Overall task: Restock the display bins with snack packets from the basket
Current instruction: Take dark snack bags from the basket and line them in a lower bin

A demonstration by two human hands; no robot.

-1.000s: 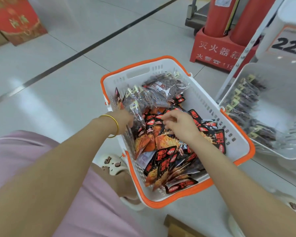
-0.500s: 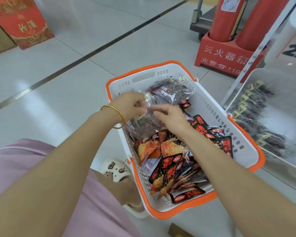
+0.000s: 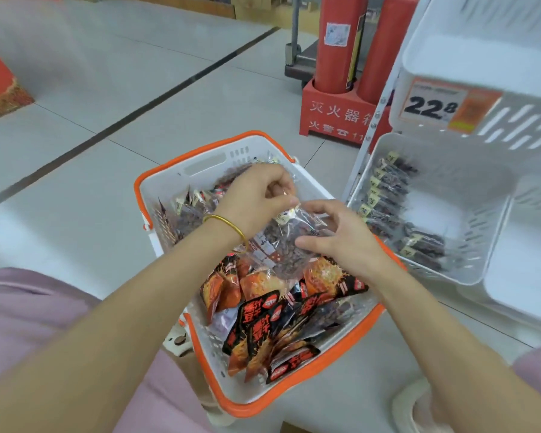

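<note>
One clear snack packet (image 3: 281, 245) hangs pinched between left grip (image 3: 260, 195) and right grip (image 3: 341, 232). Probably best to slot it upright beside the lower display bin's (image 3: 487, 232) matching row (image 3: 388, 210).

Both bare forearms are stretched forward and drawn in toward each other, so that the two hands are brought close together, the left a little farther forward than the right. The left hand (image 3: 256, 198) is turned back upward with its fingers curled in, and the top edge of a clear packet (image 3: 281, 248) is pinched between its thumb and fingertips. The right hand (image 3: 341, 235) is held just beside it, knuckles up, and the same packet is gripped between its bent fingers and thumb.
</note>
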